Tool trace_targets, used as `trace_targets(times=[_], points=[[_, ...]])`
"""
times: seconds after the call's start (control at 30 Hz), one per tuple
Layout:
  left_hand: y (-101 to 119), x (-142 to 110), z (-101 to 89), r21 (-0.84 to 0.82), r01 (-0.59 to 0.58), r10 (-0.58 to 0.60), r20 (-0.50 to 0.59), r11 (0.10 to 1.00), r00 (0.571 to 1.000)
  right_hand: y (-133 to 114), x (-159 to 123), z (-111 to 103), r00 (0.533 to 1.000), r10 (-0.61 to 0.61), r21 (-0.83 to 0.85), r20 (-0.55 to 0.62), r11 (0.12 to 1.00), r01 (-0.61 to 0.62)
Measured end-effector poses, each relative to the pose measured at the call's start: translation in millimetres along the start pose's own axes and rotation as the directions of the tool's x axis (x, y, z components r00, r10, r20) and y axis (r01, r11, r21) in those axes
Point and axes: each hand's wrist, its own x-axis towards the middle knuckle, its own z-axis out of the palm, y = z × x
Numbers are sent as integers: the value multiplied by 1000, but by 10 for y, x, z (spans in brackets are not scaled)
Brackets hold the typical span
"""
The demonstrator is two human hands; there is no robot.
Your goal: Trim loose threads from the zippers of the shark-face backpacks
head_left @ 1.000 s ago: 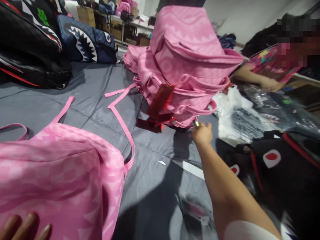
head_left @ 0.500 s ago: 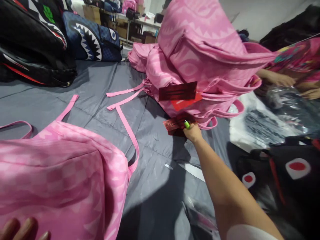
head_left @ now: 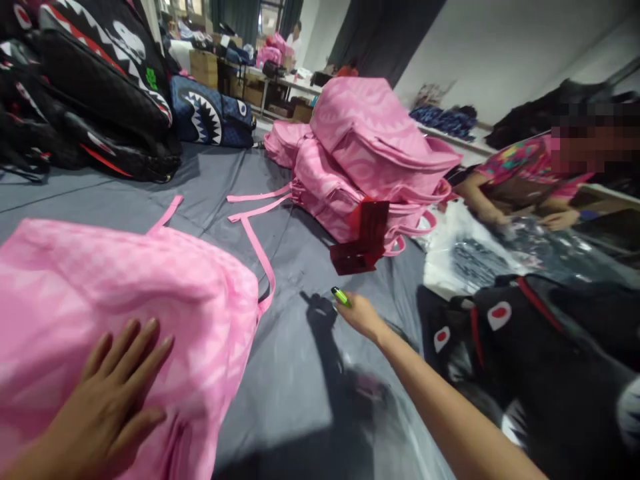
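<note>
My left hand lies flat with spread fingers on a pink backpack at the near left. My right hand is stretched out over the grey cloth, fingers closed on a small green thing that I cannot name. A little beyond it, red hang tags dangle from a pile of pink backpacks. Loose pink straps trail across the cloth between the pile and the near backpack.
Black backpacks and a blue shark-mouth backpack are heaped at the far left. A black bag with red spots sits at the right. Another person handles plastic-wrapped items at the far right.
My right hand has drawn back from the red tags at the pink pile toward me. My left hand has come further up onto the near pink backpack. The view has tilted up.
</note>
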Motion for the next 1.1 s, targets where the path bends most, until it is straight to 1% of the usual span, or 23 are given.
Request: trace_targets(times=[0.1,0.17,0.2,0.27,0.33,0.37,0.4,0.43,0.47,0.5,0.53,0.57,0.63,0.67,0.73,0.8,0.83,0.9,0.97,1.0,1.03,1.07,1.1], points=[[51,105,-83,33,4,-6,73,999,997,-248,-829,114,978,-196,112,71,976,187],[74,201,-200,44,54,-62,211,998,976,-394,-1467,228,929,-341,206,145,929,309],[91,251,-302,57,91,-103,266,994,958,-445,-1805,300,895,-404,237,190,903,357],[170,313,-612,72,118,-137,389,990,911,-481,-2475,481,840,-475,234,262,876,423],[344,242,-1020,47,109,-118,473,993,873,-430,-3070,712,828,-498,138,256,867,479],[465,131,-1226,37,116,-119,503,993,856,-378,-3315,840,841,-495,61,219,867,494],[600,-33,-1410,33,110,-111,513,993,851,-313,-3519,966,866,-474,-32,161,874,484],[738,-241,-1556,37,88,-94,505,995,858,-239,-3680,1087,899,-428,-128,96,890,438],[868,-481,-1653,52,54,-72,475,997,877,-162,-3800,1193,935,-352,-202,35,914,352],[979,-734,-1696,77,14,-46,432,997,901,-84,-3887,1279,968,-250,-243,-24,941,237],[1064,-979,-1689,112,-16,-28,381,994,924,-8,-3947,1341,989,-133,-246,-66,963,113],[1116,-1196,-1641,146,-24,-26,332,989,943,61,-3991,1378,995,-27,-216,-91,976,6],[1121,-1489,-1486,189,26,-76,265,982,961,169,-4075,1385,987,94,-145,-128,983,-112],[1083,-1554,-1414,198,61,-110,246,978,963,203,-4132,1372,983,108,-112,-151,986,-126],[956,-1548,-1357,207,128,-172,209,970,963,232,-4301,1362,977,77,-63,-200,994,-92],[804,-1429,-1458,226,203,-239,145,953,960,226,-4539,1421,974,9,-15,-228,1000,-13],[732,-1351,-1569,237,247,-278,107,939,954,216,-4671,1478,973,-31,9,-228,999,34],[617,-1185,-1896,232,344,-353,-2,910,936,185,-4913,1620,972,-96,55,-213,992,110],[564,-1034,-2332,152,405,-380,-165,902,910,114,-5063,1749,973,-128,125,-192,980,154],[565,-980,-2572,88,406,-371,-263,910,890,53,-5084,1796,973,-133,185,-186,968,168],[580,-948,-2813,19,383,-350,-367,924,862,-30,-5069,1826,974,-135,267,-184,946,182],[606,-944,-3041,-48,343,-322,-488,938,811,-135,-5019,1841,973,-133,381,-187,903,196],[637,-972,-3244,-91,286,-282,-597,954,751,-262,-4942,1842,973,-128,507,-193,835,211]])
